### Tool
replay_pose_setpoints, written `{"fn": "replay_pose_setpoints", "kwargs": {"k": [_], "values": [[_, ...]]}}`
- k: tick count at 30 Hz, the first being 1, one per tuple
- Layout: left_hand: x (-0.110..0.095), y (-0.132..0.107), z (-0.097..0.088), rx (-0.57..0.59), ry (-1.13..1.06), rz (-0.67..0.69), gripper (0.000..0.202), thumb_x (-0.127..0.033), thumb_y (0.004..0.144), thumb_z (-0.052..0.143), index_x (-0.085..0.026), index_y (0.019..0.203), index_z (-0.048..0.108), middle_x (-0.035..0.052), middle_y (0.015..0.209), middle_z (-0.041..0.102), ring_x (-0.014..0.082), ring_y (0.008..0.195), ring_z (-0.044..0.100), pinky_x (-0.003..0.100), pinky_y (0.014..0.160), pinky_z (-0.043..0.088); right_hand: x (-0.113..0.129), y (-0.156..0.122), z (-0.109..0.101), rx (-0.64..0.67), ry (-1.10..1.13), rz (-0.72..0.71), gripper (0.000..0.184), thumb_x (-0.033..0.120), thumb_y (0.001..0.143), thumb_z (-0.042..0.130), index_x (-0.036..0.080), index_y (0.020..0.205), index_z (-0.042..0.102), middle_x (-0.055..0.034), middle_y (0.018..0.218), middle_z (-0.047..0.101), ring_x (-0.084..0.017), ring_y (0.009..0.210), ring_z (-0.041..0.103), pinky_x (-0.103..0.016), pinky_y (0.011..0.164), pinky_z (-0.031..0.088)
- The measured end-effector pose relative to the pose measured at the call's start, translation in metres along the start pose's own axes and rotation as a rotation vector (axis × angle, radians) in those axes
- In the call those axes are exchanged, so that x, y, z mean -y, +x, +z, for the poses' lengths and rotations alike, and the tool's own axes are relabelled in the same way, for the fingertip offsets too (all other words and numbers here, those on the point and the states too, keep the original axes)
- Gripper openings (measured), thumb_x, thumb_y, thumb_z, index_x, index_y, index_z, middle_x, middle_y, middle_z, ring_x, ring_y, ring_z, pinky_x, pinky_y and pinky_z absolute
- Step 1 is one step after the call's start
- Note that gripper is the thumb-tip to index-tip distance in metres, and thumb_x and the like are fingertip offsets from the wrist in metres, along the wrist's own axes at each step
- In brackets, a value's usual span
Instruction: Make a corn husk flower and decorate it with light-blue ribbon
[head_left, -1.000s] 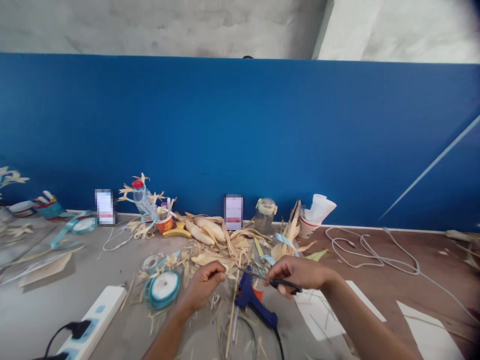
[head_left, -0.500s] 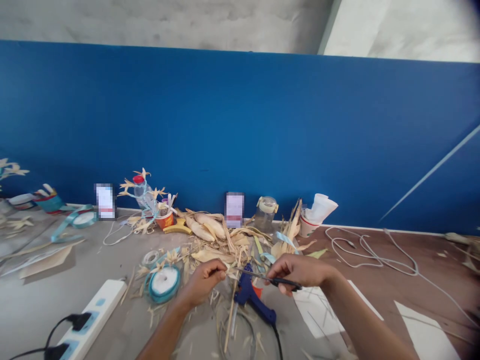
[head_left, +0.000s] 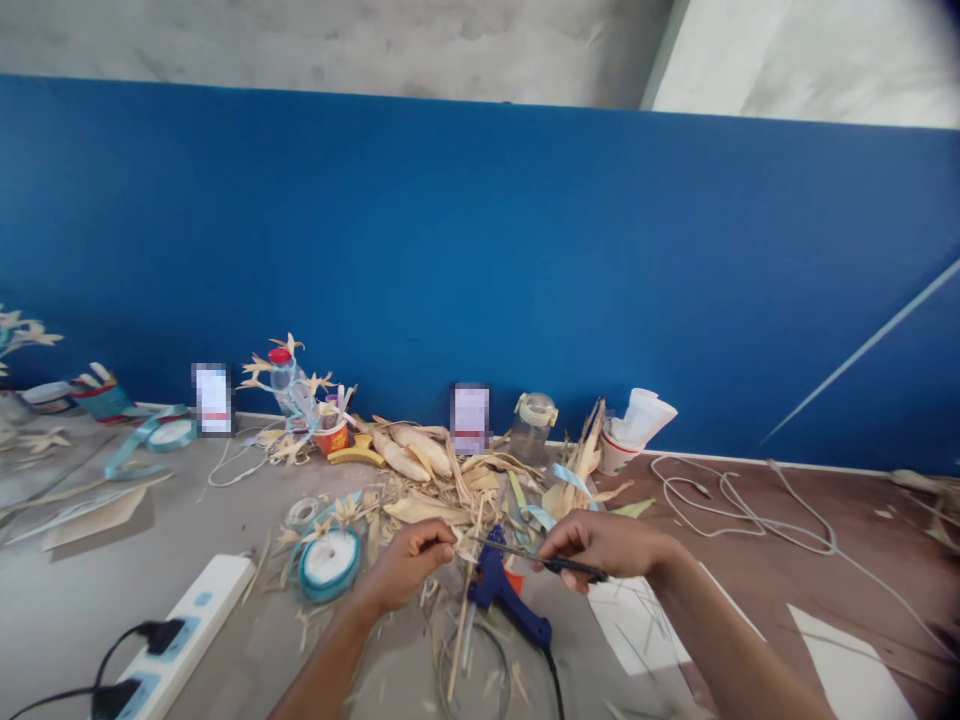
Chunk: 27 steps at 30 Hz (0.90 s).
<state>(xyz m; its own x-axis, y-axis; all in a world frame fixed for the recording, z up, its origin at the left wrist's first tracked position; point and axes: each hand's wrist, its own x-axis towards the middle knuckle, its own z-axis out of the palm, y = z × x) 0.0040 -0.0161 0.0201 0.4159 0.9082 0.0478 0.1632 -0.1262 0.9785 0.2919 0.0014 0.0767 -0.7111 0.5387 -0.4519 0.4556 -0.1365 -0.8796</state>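
Little has been shifted: black-handled metal scissors (head_left: 564, 566) are still gripped by the right hand (head_left: 592, 543), a small pale scrap (head_left: 464, 549) pinched by the left hand (head_left: 415, 566); cutting seems unfinished

We look through one camera worn on the head, from the near side of the tabletop (head_left: 75, 610), facing forward and down. Its view is wide: the tabletop runs past our frame at left, right and bottom, while its far edge meets a blue partition (head_left: 480, 250) with concrete wall (head_left: 337, 45) above. The left hand (head_left: 412, 565) and right hand (head_left: 592, 550) sit close before us, below centre.
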Motion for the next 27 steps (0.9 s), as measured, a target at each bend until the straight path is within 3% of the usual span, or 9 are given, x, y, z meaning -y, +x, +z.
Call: {"fn": "replay_pose_setpoints", "kwargs": {"k": [13,19,27], "values": [[-0.003,0.0,-0.001,0.043,0.0,-0.001,0.027,-0.041,0.073,0.057,-0.016,0.064,0.053,-0.0027,0.063,0.043,0.0117,0.061,0.038,0.024,0.058,0.031,0.002,-0.021,-0.005,-0.046,-0.073,-0.004,0.039,0.027,0.068,0.066,0.013,0.105,0.065,0.0011,0.062,0.058,-0.005,0.05,0.043,-0.014,0.044,0.031],[-0.004,-0.002,-0.001,0.081,-0.022,0.02,0.032,-0.045,0.074,0.057,-0.016,0.063,0.054,-0.0025,0.062,0.044,0.0116,0.061,0.038,0.023,0.059,0.032,0.002,-0.015,-0.004,-0.024,-0.144,0.042,0.04,0.028,0.068,0.064,0.012,0.105,0.064,0.0027,0.057,0.055,-0.005,0.049,0.042,-0.015,0.044,0.03],[-0.005,-0.001,0.0,0.111,-0.001,-0.001,0.034,-0.049,0.074,0.056,-0.016,0.065,0.054,-0.0023,0.063,0.044,0.0121,0.061,0.038,0.024,0.06,0.032,0.0,-0.008,-0.005,0.013,-0.162,-0.003,0.038,0.024,0.068,0.063,0.014,0.105,0.066,0.005,0.053,0.051,-0.005,0.047,0.04,-0.016,0.044,0.029]]}}
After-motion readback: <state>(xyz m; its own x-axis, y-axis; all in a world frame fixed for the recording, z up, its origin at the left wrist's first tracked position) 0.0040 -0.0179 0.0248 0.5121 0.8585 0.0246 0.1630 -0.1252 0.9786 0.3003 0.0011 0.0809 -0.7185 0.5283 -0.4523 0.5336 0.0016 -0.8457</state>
